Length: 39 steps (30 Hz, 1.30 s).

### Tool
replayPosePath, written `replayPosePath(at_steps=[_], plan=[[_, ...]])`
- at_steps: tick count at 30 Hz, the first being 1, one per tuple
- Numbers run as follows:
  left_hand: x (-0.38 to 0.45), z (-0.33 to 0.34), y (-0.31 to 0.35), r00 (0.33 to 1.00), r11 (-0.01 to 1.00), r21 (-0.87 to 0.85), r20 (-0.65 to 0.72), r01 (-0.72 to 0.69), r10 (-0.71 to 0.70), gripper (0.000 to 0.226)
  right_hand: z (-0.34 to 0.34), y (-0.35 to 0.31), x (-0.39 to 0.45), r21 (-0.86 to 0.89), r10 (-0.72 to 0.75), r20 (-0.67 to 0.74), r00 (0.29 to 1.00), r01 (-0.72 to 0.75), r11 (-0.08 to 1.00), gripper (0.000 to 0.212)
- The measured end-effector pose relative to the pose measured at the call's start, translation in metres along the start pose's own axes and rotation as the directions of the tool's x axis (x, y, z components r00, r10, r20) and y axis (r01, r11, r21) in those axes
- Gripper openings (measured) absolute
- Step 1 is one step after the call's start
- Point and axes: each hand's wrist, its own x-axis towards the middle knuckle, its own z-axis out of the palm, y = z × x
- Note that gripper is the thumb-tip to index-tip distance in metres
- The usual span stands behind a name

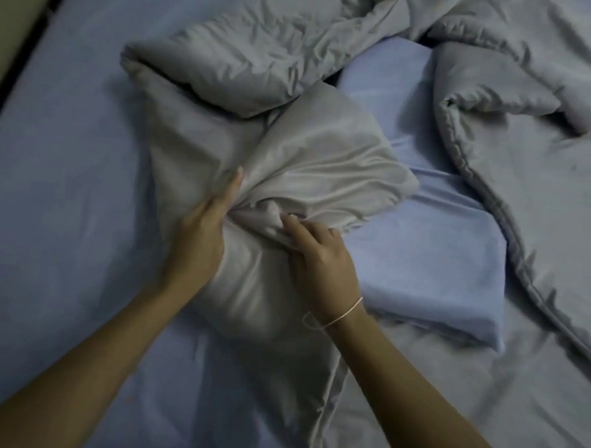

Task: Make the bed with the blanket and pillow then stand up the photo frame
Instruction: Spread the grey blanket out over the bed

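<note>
A crumpled grey blanket (268, 54) lies in loose folds across the bed, from the middle to the far right. Both hands grip one bunched fold of it near the centre. My left hand (201, 232) presses into the fold from the left, fingers closed around the fabric. My right hand (320, 256), a thin cord around its wrist, pinches the same fold from the right. A light blue pillow (419, 261) lies flat just right of my hands, its upper end tucked under the blanket. No photo frame is in view.
The blue bed sheet (59, 194) covers the mattress, bare on the left side. The bed's left edge (34, 28) runs diagonally at the upper left, with a dark gap and a pale floor strip (11, 6) beyond it.
</note>
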Motion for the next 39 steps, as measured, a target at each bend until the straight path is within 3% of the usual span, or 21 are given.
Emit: replayPosePath(at_steps=[4,8,10,13,16,18,23,26,31,35,37,39], plan=[[-0.064,-0.079,-0.05,0.999,0.993,0.113,0.002,0.04,-0.041,0.072,0.028,-0.095,-0.034,0.113,-0.01,0.135,0.991,-0.005,0.994,0.055],[-0.128,-0.13,-0.114,0.969,0.982,0.159,0.212,0.098,-0.13,0.074,0.047,-0.163,-0.08,0.161,-0.017,0.267,0.963,-0.027,0.987,0.044],[-0.151,-0.146,-0.133,0.934,0.967,0.179,0.277,0.181,-0.226,0.07,0.046,-0.175,-0.101,0.168,0.03,0.246,0.969,-0.073,0.983,0.041],[-0.158,-0.153,-0.134,0.944,0.961,0.138,0.198,0.241,-0.265,0.046,0.033,-0.161,-0.117,0.158,0.154,0.095,0.983,-0.168,0.973,0.037],[-0.142,-0.138,-0.113,0.978,0.98,0.131,0.126,0.147,-0.164,0.052,0.019,-0.13,-0.11,0.052,0.245,-0.025,0.969,-0.243,0.969,0.042],[-0.127,-0.116,-0.095,0.983,0.979,0.197,0.159,0.06,-0.092,0.061,0.017,-0.112,-0.094,0.008,0.265,-0.031,0.964,-0.264,0.964,0.05],[-0.137,-0.042,-0.08,0.889,0.905,0.398,0.454,-0.149,-0.053,0.1,0.041,-0.076,-0.043,0.045,0.277,0.102,0.955,-0.283,0.958,0.056],[-0.179,-0.02,-0.109,0.855,0.871,0.459,0.51,-0.175,-0.097,0.103,0.067,-0.069,-0.013,0.001,0.264,0.208,0.942,-0.27,0.963,0.06],[-0.211,-0.027,-0.135,0.867,0.913,0.375,0.495,-0.159,-0.052,0.055,0.105,-0.075,0.032,-0.053,0.315,0.488,0.814,-0.332,0.942,0.088],[-0.216,-0.052,-0.149,0.89,0.966,0.222,0.455,-0.133,0.018,0.054,0.131,-0.076,0.051,-0.106,0.468,0.527,0.709,-0.492,0.864,0.101],[-0.222,-0.075,-0.165,0.912,0.977,0.18,0.409,-0.11,0.027,0.065,0.142,-0.083,0.056,-0.032,0.512,0.523,0.681,-0.585,0.811,0.09],[-0.227,-0.112,-0.18,0.934,0.979,0.197,0.357,-0.059,-0.015,0.079,0.151,-0.107,0.06,0.135,0.524,0.542,0.657,-0.683,0.718,0.06]])
